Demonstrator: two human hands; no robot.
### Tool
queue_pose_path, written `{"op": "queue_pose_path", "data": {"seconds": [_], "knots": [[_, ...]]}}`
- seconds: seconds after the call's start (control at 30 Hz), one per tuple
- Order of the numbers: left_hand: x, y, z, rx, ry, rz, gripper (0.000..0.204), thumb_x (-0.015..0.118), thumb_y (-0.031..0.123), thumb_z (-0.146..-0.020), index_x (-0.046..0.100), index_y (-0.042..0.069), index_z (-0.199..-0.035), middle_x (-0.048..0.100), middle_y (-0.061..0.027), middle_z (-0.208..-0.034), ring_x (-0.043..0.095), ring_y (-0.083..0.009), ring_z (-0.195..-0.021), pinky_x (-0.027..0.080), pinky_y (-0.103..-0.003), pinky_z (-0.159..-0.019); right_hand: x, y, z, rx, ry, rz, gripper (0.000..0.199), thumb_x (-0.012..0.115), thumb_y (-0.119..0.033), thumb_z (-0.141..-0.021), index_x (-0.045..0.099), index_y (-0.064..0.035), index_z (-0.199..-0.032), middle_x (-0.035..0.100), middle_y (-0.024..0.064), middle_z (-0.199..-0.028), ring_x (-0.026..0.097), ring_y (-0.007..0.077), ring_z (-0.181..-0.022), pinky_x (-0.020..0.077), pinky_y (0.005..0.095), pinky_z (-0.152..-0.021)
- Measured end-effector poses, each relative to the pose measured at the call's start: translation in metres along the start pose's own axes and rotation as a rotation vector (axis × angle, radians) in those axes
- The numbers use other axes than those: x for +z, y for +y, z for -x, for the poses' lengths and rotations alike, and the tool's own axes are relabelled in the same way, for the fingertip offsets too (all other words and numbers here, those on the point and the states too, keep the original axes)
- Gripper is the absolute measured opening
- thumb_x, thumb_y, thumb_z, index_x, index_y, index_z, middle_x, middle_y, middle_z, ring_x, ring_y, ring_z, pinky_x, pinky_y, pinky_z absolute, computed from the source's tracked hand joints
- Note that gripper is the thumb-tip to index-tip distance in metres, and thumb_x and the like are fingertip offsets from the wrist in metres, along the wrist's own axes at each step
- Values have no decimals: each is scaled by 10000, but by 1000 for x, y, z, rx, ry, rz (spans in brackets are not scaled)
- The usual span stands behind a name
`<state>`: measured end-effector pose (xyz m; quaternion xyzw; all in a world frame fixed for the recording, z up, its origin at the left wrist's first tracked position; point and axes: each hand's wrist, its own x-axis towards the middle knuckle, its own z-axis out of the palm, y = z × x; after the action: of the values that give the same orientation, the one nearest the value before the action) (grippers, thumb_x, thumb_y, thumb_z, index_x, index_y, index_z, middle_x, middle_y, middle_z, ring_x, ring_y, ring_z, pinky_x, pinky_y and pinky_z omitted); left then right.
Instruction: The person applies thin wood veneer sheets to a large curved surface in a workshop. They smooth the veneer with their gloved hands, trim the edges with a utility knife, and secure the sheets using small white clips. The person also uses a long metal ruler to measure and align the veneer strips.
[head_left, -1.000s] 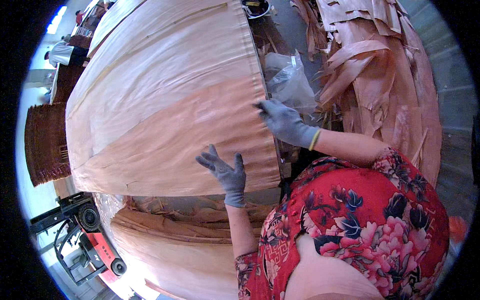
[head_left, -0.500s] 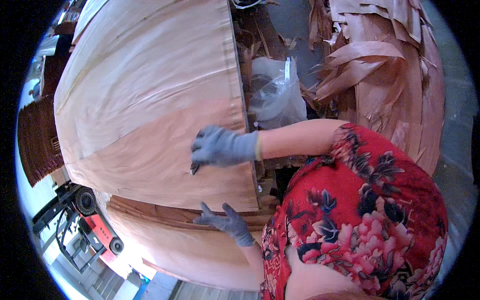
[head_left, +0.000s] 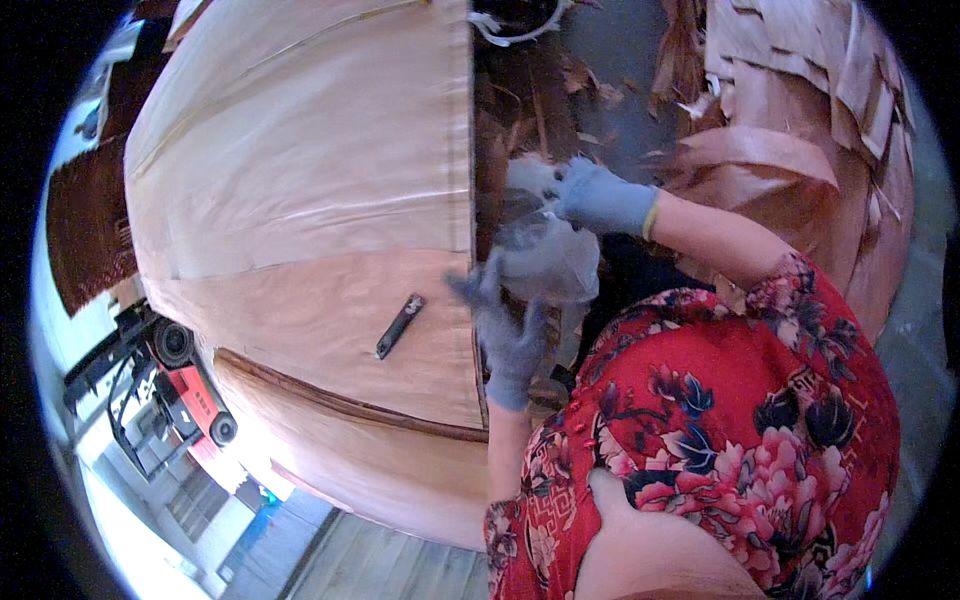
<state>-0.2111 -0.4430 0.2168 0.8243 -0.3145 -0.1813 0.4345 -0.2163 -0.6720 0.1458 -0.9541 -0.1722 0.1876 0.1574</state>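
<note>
Large sheets of pale wood veneer [head_left: 330,180] lie stacked, the top one with a pinker lower band. On that band rests a dark cutter-like tool [head_left: 400,327], apart from both hands. My right hand [head_left: 605,195], in a grey-blue glove, is beyond the sheet's straight edge with its fingers closed at the upper part of a translucent plastic bag [head_left: 565,262]; blur hides the exact grip. My left hand [head_left: 508,340], gloved too, is raised over the edge beside the bag, thumb and fingers apart and holding nothing.
Curled veneer scraps [head_left: 750,160] heap up at the right, with torn pieces on the floor around the bag. A white loop of strap [head_left: 520,30] lies at the top. A red forklift [head_left: 195,405] stands at the left, near a dark corrugated stack [head_left: 90,230].
My right hand has let go of the dark tool, left it on the veneer and moved right to the bag. The left hand has shifted up and right toward the sheet's edge.
</note>
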Motion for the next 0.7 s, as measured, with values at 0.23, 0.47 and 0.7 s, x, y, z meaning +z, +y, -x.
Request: {"op": "queue_pose_path", "data": {"seconds": [0.23, 0.47, 0.7], "knots": [[53, 5, -18, 137, -281, 116, 366, 591, 141, -838, 499, 28, -1174, 535, -47, -956, 473, -157, -878, 411, -306, -807, -85, 12, 112, -263, 152, -243, 131, 646, -224, -659, 633, -136, -755, 612, 103, -797, 568, 329, -838, 415, 447, -788], [60, -6, 23, -199, -350, 224, 202, 543, 243, -859, 659, 78, -846, 591, -48, -642, 521, -158, -553, 444, -327, -561, -123, 61, 215, 825, -102, 698, 203, 640, -280, -681, 642, -77, -695, 620, 95, -658, 601, 268, -639, 417, 399, -544], [87, 19, 12, 291, 23, -584, 169, 527, 192, -748, 632, 89, -832, 586, -120, -663, 565, -255, -567, 428, -391, -531, -42, -51, 120, -194, 136, -189, 275, 599, -106, -742, 605, -75, -1016, 630, 168, -877, 616, 327, -769, 477, 387, -690]]}}
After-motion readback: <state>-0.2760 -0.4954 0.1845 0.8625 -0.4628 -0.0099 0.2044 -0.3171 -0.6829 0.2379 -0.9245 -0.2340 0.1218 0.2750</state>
